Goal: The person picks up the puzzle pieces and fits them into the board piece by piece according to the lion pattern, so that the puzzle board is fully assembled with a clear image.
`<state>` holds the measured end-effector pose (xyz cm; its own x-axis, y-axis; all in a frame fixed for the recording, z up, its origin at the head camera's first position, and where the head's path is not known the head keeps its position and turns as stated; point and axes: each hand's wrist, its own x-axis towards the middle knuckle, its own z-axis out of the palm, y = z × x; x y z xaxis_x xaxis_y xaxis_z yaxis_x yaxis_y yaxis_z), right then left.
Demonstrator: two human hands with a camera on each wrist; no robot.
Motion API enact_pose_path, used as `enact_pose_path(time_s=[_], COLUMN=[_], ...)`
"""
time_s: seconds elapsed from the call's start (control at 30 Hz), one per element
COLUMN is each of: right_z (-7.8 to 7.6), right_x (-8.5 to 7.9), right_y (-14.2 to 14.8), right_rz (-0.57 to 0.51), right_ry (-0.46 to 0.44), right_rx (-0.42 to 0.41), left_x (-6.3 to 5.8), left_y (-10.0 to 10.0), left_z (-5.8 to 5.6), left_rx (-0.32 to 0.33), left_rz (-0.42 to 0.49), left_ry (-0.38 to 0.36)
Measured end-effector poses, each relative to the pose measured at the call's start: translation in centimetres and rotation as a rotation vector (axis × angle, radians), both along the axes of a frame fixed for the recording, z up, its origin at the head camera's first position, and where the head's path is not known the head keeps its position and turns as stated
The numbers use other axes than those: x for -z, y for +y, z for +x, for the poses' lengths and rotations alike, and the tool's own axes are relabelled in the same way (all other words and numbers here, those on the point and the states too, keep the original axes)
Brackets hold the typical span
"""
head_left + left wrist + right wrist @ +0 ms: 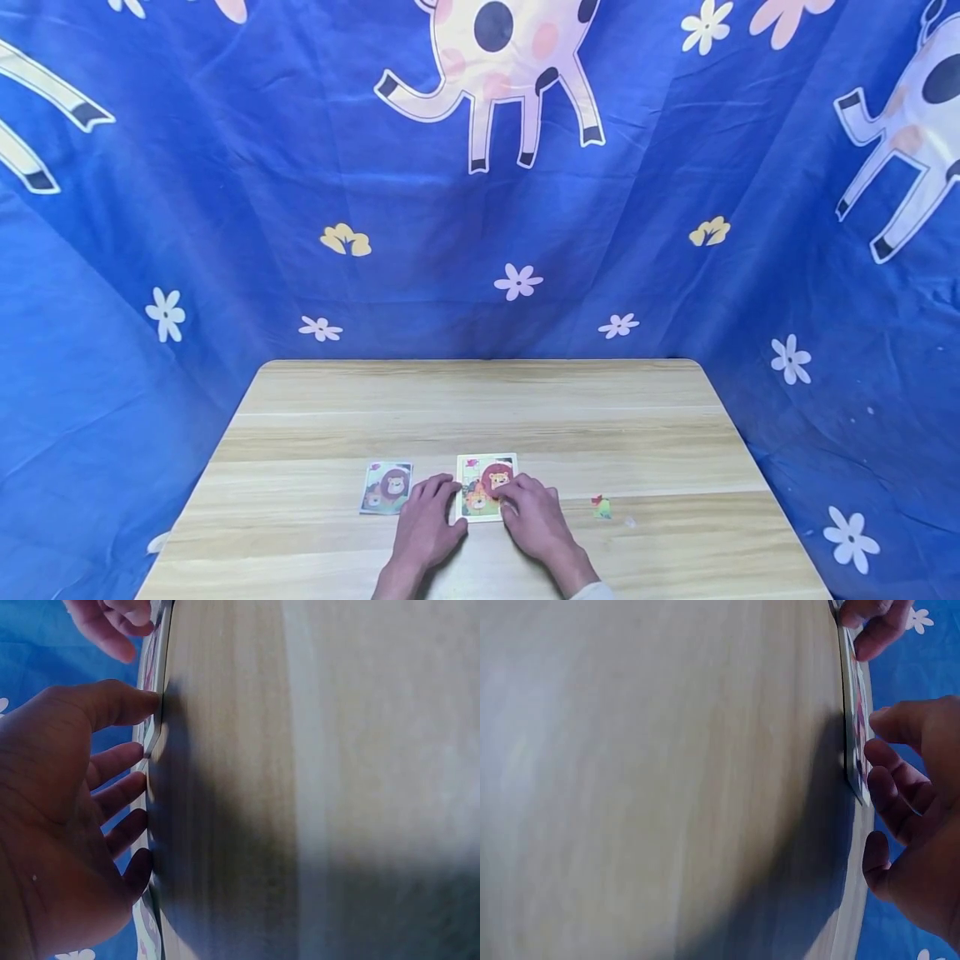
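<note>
A jigsaw puzzle (480, 506) with a lion and a second orange animal lies flat in a pale frame, between my two hands. My left hand (429, 518) rests at its left side; in the left wrist view the thumb touches the frame's edge (166, 652) and the other fingers are loosely spread. My right hand (536, 518) reaches over the puzzle's right side, fingertips on the lion picture. In the right wrist view its thumb and forefinger (881, 754) meet the board with a gap between them; no piece shows there.
A printed card (386, 488) with a similar lion picture lies left of the puzzle, beside my left hand. Right of my right hand are a few colourful puzzle pieces (602, 507) and a small pale scrap (630, 522). A blue patterned curtain (420, 292) surrounds the wooden table (480, 400).
</note>
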<state>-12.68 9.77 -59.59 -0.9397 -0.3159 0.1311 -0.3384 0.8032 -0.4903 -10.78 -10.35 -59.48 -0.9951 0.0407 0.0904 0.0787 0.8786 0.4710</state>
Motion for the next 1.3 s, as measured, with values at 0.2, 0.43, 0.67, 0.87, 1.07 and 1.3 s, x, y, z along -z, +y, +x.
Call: enact_pose_path(time_s=[0.2,0.43,0.67,0.87,1.07,1.3], right_z=[0.1,0.4,0.7,0.8,1.0,1.1], right_x=[0.0,0.0,-0.3,0.0,0.2,0.5], right_y=[1.5,3.3,5.0,6.1,6.9,7.9], right_rz=[-0.045,-0.016,0.045,0.059,0.060,0.056], right_ry=[-0.050,-0.030,-0.003,-0.004,0.024,0.018], right_rx=[0.036,0.094,0.146,0.162,0.188,0.210], left_x=[-0.1,0.0,0.0,-0.1,-0.2,-0.3], left_y=[0.0,0.1,0.3,0.4,0.5,0.4], left_z=[0.3,0.6,0.6,0.6,0.6,0.5], left_rx=[0.005,-0.005,-0.003,-0.005,-0.006,-0.009], left_rz=[-0.012,-0.002,-0.001,-0.003,-0.001,-0.005], left_ry=[0.019,0.016,0.037,0.028,0.039,0.023])
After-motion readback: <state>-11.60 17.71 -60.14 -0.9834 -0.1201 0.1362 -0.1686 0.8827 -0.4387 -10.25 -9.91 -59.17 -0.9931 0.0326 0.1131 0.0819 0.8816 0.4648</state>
